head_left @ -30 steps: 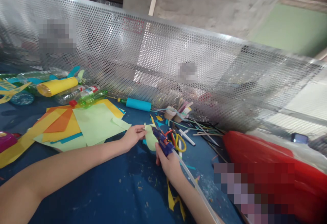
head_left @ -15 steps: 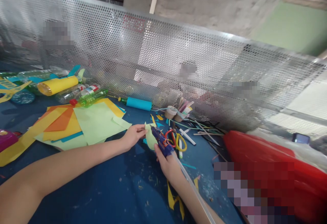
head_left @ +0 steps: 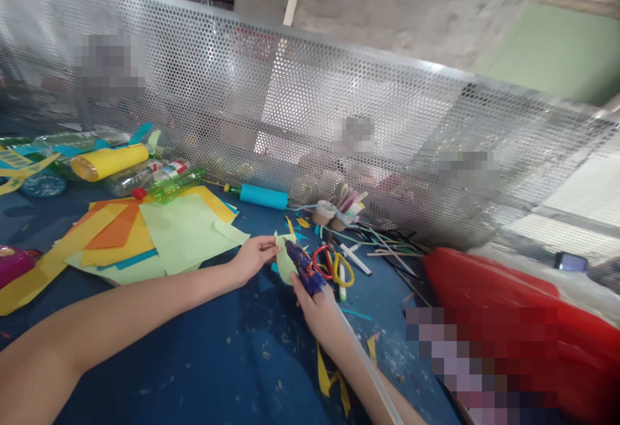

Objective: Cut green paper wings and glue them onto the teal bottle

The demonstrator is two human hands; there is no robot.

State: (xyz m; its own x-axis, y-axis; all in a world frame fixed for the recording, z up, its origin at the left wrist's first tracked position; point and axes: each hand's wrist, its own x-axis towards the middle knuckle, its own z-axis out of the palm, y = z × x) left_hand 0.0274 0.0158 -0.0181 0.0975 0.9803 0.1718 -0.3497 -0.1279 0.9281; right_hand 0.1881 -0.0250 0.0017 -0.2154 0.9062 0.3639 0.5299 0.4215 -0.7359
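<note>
Paper piece (head_left: 286,266) pale green, curved; glue gun (head_left: 308,272) blue.

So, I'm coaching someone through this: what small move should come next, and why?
I'd probably squeeze a little glue from the blue glue gun: the right hand holds its tip close to the pale green cutout, which the left hand pinches at its side.

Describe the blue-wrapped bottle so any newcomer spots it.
Find the perforated metal screen. Near its foot, left of the cups of sticks, lies a yellow-capped bottle. Its blue sleeve sets it apart from the clear green bottle farther left.
</note>
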